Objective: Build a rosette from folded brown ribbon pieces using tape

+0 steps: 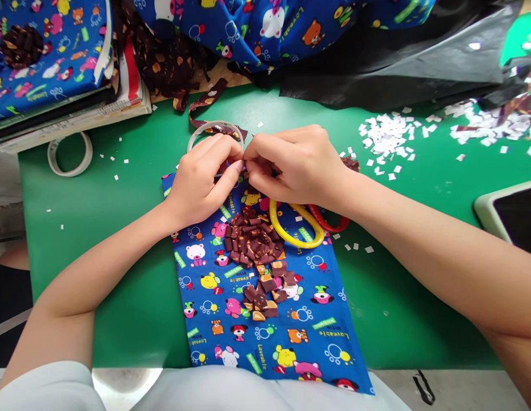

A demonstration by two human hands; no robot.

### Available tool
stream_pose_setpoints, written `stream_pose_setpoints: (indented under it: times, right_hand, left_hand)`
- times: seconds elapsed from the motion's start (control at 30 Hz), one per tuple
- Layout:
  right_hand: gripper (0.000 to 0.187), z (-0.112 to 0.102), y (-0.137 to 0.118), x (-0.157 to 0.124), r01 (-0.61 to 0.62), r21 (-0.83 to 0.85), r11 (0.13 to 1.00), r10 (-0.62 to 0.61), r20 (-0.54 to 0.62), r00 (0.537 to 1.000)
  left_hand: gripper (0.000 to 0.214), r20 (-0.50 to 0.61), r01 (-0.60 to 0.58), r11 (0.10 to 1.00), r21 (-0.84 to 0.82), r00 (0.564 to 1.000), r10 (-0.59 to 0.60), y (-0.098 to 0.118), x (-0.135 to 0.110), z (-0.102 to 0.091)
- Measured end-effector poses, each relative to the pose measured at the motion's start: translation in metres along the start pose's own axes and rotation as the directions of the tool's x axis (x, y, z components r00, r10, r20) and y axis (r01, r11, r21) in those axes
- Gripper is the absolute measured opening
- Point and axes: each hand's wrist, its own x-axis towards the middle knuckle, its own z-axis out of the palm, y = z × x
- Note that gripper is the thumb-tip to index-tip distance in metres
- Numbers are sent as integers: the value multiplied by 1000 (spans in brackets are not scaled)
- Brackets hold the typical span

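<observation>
My left hand [202, 181] and my right hand [297, 165] meet fingertip to fingertip over the top end of a blue cartoon-print cloth [291, 348]. Both are closed in a pinch; what lies between the fingers is too small to make out. Under my right hand are scissors with one yellow and one red handle loop [297, 231], their blades hidden. A pile of small cut brown patterned pieces [252, 237] rests on the cloth, with more loose brown pieces [268, 291] nearer to me. Behind my left hand is a pale tape ring [197, 134], partly covered.
Another tape ring [69, 154] lies at left on the green table [132, 285]. A cloth-topped book stack [120, 114] stands behind it. White paper bits [387, 137] are heaped at right, near a phone-like device [518, 211]. Bunched blue cloth [265, 34] and black plastic sheeting [377, 68] fill the back.
</observation>
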Motion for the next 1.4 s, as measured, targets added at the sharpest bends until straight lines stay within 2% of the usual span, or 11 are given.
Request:
stream_pose_setpoints:
  times: [0.33, 0.83, 1.1, 1.4]
  right_hand:
    - [28, -1, 0, 0, -17, 16, 1000, 17, -6, 1000]
    - [26, -1, 0, 1, 33, -48, 998, -34, -24, 999]
    - [27, -1, 0, 1, 37, -41, 998, -36, 14, 999]
    - [26, 0, 1, 1, 57, -67, 996, -58, 0, 998]
  left_hand:
    - [21, 3, 24, 1000, -15, 1000, -24, 0, 0, 0]
    - [17, -40, 6, 999, 39, 999, -4, 3, -1, 2]
    - [18, 14, -23, 998, 57, 1000, 23, 0, -1, 1]
    - [14, -22, -9, 998, 54, 1000, 10, 0, -1, 2]
